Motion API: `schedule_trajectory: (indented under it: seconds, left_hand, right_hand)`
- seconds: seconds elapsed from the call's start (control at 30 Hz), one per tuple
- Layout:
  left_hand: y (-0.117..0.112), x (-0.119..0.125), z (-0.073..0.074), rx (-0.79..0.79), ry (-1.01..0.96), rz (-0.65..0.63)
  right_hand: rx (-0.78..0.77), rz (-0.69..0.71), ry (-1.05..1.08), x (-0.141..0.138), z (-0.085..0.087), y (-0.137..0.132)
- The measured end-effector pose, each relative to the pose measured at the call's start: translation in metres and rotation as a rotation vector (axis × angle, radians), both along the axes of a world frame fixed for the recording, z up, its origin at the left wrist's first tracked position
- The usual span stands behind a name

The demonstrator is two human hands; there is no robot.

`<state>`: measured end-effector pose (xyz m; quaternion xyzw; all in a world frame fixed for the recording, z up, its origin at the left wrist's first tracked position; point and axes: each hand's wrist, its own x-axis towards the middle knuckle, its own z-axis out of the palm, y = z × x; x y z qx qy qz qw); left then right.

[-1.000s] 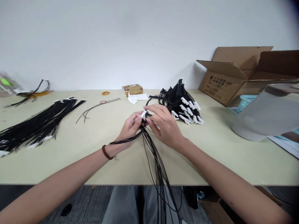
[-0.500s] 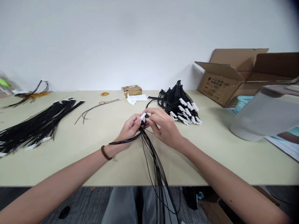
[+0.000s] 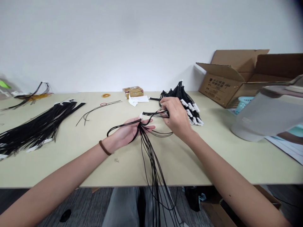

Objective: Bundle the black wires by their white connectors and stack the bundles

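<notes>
A bundle of thin black wires [image 3: 153, 157] with a white connector [image 3: 141, 115] spans both my hands and hangs down over the table's front edge. My left hand [image 3: 129, 132] is palm up, fingers partly extended, supporting the bundle just below the connector; one loop of wires bends back over its wrist side. With bent fingers, my right hand [image 3: 176, 116] grips a group of these wires to the right of the connector, pulled out sideways. Its fingertips are partly hidden behind the wires and knuckles.
Behind my right hand is a pile of black wire harnesses [image 3: 181, 91] with white connectors. More harnesses [image 3: 42, 123] lie left. A small gold box [image 3: 133, 91], white paper [image 3: 139, 99], loose wires [image 3: 94, 110], an open cardboard box [image 3: 220, 85] and a grey translucent jug [image 3: 258, 113] stand around.
My right hand has moved right and slightly up from the connector, drawing wires out with it. My left hand has loosened from a close pinch, its palm turning up and its fingers extending.
</notes>
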<state>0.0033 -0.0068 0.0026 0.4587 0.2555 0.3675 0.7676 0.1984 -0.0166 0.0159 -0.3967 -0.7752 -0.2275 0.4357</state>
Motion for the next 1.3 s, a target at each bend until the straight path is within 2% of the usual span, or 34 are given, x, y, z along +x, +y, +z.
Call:
schedule_trajectory:
  seconds: [0.27,0.5,0.57,0.67,0.73,0.8,1.17,1.3]
  left_hand:
    - [0.001,-0.003,0.001,-0.085,0.063,-0.085]
    - [0.001,0.001,0.002,-0.104,-0.067,0.006]
    - [0.002,0.003,0.003,-0.131,-0.099,0.053]
    - [0.002,0.006,0.005,-0.167,-0.114,0.172]
    - [0.002,0.007,0.005,-0.171,-0.106,0.23]
    - [0.002,0.008,0.004,-0.157,-0.091,0.233]
    - [-0.005,0.013,0.003,-0.114,-0.089,0.199]
    - [-0.006,0.014,0.003,-0.133,-0.11,0.203]
  right_hand:
    - [0.176,-0.145,0.015,0.015,0.004,0.005]
    - [0.208,-0.208,-0.136,0.004,0.006,-0.004]
    - [0.275,-0.157,-0.169,-0.003,0.005,-0.009]
    - [0.376,0.055,-0.256,-0.014,-0.002,-0.013]
    - [0.369,0.177,-0.327,-0.02,-0.009,-0.012]
    - [0.337,0.23,-0.37,-0.023,-0.015,-0.009]
    - [0.268,0.26,-0.366,-0.024,-0.024,-0.004]
    - [0.181,0.252,-0.285,-0.025,-0.028,-0.002]
